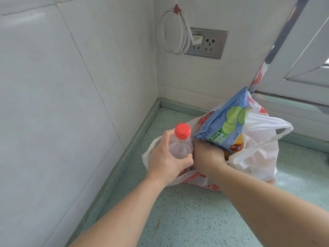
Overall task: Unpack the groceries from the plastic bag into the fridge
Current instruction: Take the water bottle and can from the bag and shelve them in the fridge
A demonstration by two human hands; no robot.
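A white plastic bag (256,148) w/ red print is seen on the speckled green countertop (187,220), near the corner where two tiled walls meet; its mouth is spread open and one handle loop is raised toward the right. A clear bottle (179,145) w/ a red cap (182,131) is held upright at the bag's left edge: the left hand (167,161) is wrapped round its body, fingers and thumb curled about it, so the lower part of the bottle is hidden behind the hand and the bag rim. No label can be made out, and contents cannot be judged.

Just beside it, a blue snack packet (226,125) w/ green discs printed on it is gripped at its lower edge by the right hand (208,155), fingers closed on the packet; fingertips are hidden behind it. The packet is tilted, top corner pointing up and away, approx. half of it out of the bag. Its text is upside down and too small to read. The rest of the bag's contents are concealed by the plastic.

On the back wall (195,72) a grey socket panel (208,43) is fixed, w/ a white plug in its left outlet and a coiled white cable (170,32) hung from a red hook (177,9). A window frame (293,59) is cut off at the right edge. Both forearms are cut off at the bottom edge.
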